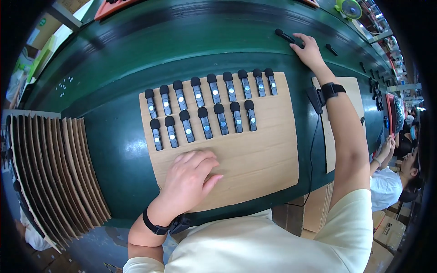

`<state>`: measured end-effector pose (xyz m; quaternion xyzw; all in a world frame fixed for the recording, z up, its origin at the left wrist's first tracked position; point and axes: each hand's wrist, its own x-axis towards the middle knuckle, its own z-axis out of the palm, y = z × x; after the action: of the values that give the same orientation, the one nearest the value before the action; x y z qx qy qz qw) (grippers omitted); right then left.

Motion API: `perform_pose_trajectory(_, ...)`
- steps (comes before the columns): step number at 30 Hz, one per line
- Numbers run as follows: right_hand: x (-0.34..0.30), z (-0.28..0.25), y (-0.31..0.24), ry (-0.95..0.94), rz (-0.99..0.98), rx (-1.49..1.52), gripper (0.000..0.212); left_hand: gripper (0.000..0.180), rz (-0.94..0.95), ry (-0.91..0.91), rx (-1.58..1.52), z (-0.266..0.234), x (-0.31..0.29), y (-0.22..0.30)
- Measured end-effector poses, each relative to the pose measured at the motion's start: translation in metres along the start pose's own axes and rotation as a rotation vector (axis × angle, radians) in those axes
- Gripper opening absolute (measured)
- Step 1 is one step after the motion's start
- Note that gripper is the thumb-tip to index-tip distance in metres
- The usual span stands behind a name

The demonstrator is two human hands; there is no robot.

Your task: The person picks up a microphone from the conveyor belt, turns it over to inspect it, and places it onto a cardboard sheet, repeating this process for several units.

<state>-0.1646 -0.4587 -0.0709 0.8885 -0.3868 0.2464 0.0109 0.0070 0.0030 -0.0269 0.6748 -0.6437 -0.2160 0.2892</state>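
Observation:
Small black clip-on microphones with foam tips [198, 93] lie in two rows on a cardboard sheet [255, 168]. The far row spans most of the sheet; the near one stops short on the right. My left hand [189, 175] rests on the cardboard below the near row, fingers loosely bent, thumb apart, holding nothing visible. Stretched out to the far right, my right hand [307, 50] has its thumb and forefinger apart around the near end of a loose microphone [284, 35] on the green surface. Whether they touch it is not plain.
Upright cardboard sheets [59, 168] are packed at the left. Another microphone [332, 49] lies right of my right hand, with several black pieces [375, 91] farther off. A black device with a cable [315, 100] sits by a second cardboard piece [330, 145]. A person [389, 182] is at right.

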Motion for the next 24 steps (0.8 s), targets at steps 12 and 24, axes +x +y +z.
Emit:
perform_pose_trajectory(12, -0.081, -0.096, -0.147, -0.302, 0.138, 0.835, 0.025, 0.026, -0.039, 0.139, -0.171, -0.003, -0.007, -0.001)
perform_pose_trajectory(24, -0.186, -0.124, -0.244, -0.228, -0.203, 1.165, 0.034, 0.039, 0.162, 0.443, -0.484, -0.015, -0.006, -0.003)
